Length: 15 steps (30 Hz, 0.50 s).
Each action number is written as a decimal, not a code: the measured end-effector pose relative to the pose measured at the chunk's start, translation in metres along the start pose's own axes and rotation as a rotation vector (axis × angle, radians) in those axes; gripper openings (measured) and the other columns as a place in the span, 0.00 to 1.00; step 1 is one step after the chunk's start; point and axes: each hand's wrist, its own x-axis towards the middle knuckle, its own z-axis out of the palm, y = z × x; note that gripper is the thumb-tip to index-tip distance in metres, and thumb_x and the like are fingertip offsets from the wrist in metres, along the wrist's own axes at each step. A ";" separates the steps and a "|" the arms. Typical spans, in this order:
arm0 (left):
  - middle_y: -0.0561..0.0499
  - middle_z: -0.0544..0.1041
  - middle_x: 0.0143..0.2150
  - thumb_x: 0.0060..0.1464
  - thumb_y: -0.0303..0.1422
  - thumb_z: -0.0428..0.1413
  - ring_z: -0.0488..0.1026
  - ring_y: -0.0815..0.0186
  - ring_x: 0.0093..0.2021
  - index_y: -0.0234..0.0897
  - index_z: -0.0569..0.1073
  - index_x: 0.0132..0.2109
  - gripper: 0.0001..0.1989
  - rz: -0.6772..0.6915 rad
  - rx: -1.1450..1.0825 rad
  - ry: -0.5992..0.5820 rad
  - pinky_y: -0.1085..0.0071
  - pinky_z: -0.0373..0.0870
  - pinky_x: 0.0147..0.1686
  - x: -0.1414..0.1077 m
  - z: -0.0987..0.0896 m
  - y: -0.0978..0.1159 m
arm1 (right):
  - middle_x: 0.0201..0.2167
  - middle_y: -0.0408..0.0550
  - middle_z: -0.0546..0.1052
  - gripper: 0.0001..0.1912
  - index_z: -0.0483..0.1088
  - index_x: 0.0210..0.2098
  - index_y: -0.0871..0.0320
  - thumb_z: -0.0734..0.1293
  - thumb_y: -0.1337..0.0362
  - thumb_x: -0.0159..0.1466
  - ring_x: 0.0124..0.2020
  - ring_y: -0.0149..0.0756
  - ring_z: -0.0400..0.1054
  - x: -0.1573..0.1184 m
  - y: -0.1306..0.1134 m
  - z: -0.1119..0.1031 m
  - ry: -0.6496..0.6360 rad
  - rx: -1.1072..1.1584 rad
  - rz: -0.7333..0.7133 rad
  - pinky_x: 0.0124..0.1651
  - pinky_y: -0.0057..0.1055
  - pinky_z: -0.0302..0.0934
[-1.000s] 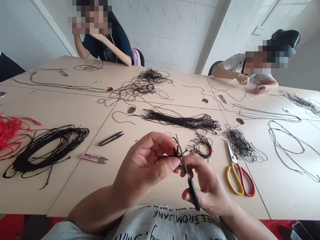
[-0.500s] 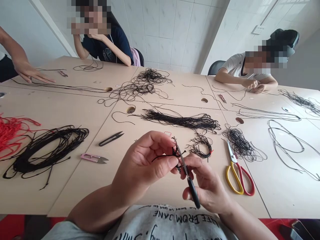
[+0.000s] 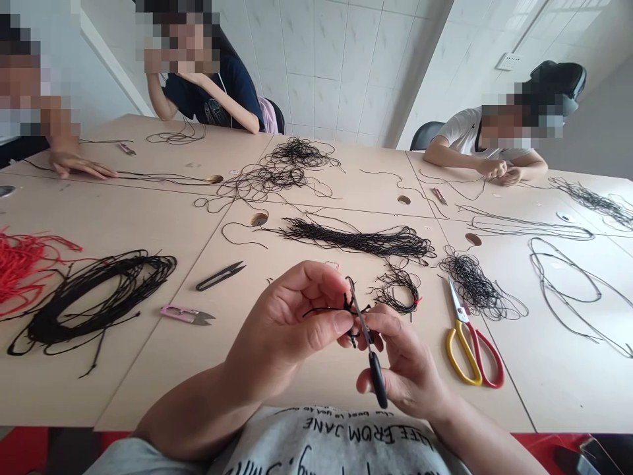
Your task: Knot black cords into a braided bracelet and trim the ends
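pinching a knotted black cord [image 3: 326,311] between thumb and fingers, the left hand [image 3: 287,323] sits just beside the right hand [image 3: 405,363], clamped on slim black-handled steel scissors [image 3: 376,379], above the near edge of the pale wooden tabletop [image 3: 494,409].

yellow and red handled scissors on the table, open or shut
Shut: the two steel blades of the yellow-and-red-handled scissors lie closed together, meeting in a single tip.

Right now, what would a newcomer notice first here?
The hands at bottom centre come first: the left hand pinches a short black cord while the right hand holds black-handled scissors at it. To their right lie red-and-yellow-handled scissors, and at the far left a bright red cord bundle stands out beside a black cord coil.
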 end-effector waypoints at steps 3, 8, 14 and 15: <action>0.56 0.80 0.34 0.57 0.21 0.65 0.78 0.75 0.32 0.40 0.81 0.41 0.09 -0.010 0.023 0.007 0.83 0.79 0.33 0.000 0.000 0.000 | 0.33 0.45 0.73 0.24 0.69 0.58 0.49 0.70 0.47 0.67 0.32 0.33 0.68 -0.001 0.001 0.001 0.018 -0.028 -0.021 0.33 0.28 0.68; 0.55 0.79 0.35 0.58 0.24 0.64 0.78 0.73 0.33 0.41 0.79 0.41 0.07 0.009 0.082 0.003 0.82 0.80 0.30 0.000 -0.002 0.002 | 0.31 0.43 0.72 0.17 0.70 0.56 0.47 0.70 0.53 0.69 0.27 0.30 0.66 -0.007 0.004 0.003 0.051 -0.024 0.035 0.27 0.26 0.64; 0.58 0.80 0.37 0.59 0.24 0.64 0.81 0.71 0.36 0.44 0.75 0.43 0.10 0.079 0.263 0.066 0.81 0.80 0.32 0.001 -0.004 0.009 | 0.33 0.44 0.73 0.19 0.68 0.57 0.47 0.70 0.52 0.69 0.31 0.33 0.67 -0.009 0.003 -0.008 0.180 -0.134 0.051 0.31 0.29 0.66; 0.58 0.80 0.37 0.58 0.23 0.65 0.81 0.73 0.37 0.44 0.76 0.42 0.10 0.094 0.320 0.084 0.82 0.79 0.34 0.001 -0.004 0.011 | 0.34 0.44 0.74 0.20 0.67 0.58 0.47 0.70 0.52 0.69 0.32 0.34 0.67 -0.008 0.001 -0.012 0.191 -0.168 0.042 0.33 0.30 0.66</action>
